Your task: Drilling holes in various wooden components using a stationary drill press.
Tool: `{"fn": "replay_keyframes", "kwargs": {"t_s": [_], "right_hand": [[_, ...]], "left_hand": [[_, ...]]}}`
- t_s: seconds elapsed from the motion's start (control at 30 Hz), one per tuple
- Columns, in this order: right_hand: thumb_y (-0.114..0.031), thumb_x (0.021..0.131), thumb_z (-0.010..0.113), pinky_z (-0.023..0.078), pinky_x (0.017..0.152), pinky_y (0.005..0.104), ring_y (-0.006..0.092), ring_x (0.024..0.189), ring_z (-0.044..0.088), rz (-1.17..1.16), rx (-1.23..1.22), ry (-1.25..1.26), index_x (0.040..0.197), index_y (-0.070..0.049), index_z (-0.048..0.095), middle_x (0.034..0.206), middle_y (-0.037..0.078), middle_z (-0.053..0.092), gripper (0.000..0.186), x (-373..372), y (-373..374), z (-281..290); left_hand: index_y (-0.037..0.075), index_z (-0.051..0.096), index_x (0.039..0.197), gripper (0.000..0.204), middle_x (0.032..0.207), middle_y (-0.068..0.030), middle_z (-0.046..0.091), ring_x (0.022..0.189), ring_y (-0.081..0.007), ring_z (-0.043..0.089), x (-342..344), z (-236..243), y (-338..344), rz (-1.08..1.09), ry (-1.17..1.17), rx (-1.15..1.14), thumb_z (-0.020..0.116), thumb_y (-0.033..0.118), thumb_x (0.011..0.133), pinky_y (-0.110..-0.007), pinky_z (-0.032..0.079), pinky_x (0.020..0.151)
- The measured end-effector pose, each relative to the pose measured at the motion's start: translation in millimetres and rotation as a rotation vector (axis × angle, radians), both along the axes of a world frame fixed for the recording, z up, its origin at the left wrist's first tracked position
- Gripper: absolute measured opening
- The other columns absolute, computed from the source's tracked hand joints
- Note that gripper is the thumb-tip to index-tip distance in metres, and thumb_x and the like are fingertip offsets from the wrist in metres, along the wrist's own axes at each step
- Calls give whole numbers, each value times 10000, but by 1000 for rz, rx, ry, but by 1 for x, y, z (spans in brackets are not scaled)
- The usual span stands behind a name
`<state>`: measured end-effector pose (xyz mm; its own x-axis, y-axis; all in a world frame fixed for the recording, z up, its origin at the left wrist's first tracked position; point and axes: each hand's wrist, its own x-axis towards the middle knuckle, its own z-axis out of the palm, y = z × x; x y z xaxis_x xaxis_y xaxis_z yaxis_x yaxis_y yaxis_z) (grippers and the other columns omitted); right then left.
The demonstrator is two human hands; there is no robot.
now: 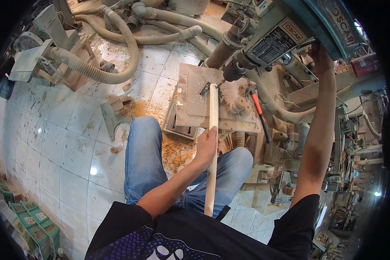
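Observation:
My left hand (pixel 207 146) is wrapped round a long pale wooden rod (pixel 213 112), which runs from near my waist up to the drill press table (pixel 184 117). The rod's far end lies on a board (pixel 195 102) there, close by the drill bit (pixel 220 82) under the dark chuck (pixel 234 70). It is hard to tell whether the bit touches the wood. High on the right, my right hand (pixel 321 57) is closed beside the drill press head (pixel 286 39); its grip is partly hidden in shadow.
A red-handled hammer (pixel 259 110) lies at the table's right edge, near small round wooden pieces (pixel 239 105). Wood shavings (pixel 177 154) cover the floor below. Ribbed hoses (pixel 130 52) and a sanding machine (pixel 32 60) stand far left; green crates (pixel 34 225) sit near left.

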<state>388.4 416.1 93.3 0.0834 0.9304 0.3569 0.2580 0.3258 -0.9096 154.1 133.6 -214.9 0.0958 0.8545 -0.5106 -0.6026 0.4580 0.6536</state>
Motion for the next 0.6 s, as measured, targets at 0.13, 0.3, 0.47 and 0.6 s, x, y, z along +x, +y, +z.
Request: {"fn": "replay_keyframes", "kwargs": {"t_s": [0.13,0.3,0.47,0.6], "right_hand": [[-299,993,552,447,526,273,131,590,507,62,-6,12,888,-151,532,695,-6,507,183,-3,-10,3],[-398,1012,522,422,504,245,60,618,494,58,72,44,1026,-150,567,811,-40,550,253,3,-15,-2],[-338,1012,543,424,618,243,66,728,511,33,34,34,959,-164,589,843,-28,557,188,15,-11,4],[-319,1038,497,409,632,260,66,783,498,-2,13,76,1034,-152,583,957,-32,572,187,10,-8,4]], "left_hand": [[43,498,905,318,737,-45,534,464,-106,481,3,-4,0,33,-30,17,449,331,1030,-270,396,414],[39,510,895,331,715,-38,534,448,-105,474,7,-6,0,42,-25,1,460,338,1027,-267,395,412],[42,510,877,344,660,-27,539,461,-107,513,8,-5,-1,54,-15,9,464,353,1018,-270,399,419],[40,519,884,334,648,-19,540,469,-105,523,7,-4,-1,39,-20,5,458,339,1021,-269,402,419]]}}
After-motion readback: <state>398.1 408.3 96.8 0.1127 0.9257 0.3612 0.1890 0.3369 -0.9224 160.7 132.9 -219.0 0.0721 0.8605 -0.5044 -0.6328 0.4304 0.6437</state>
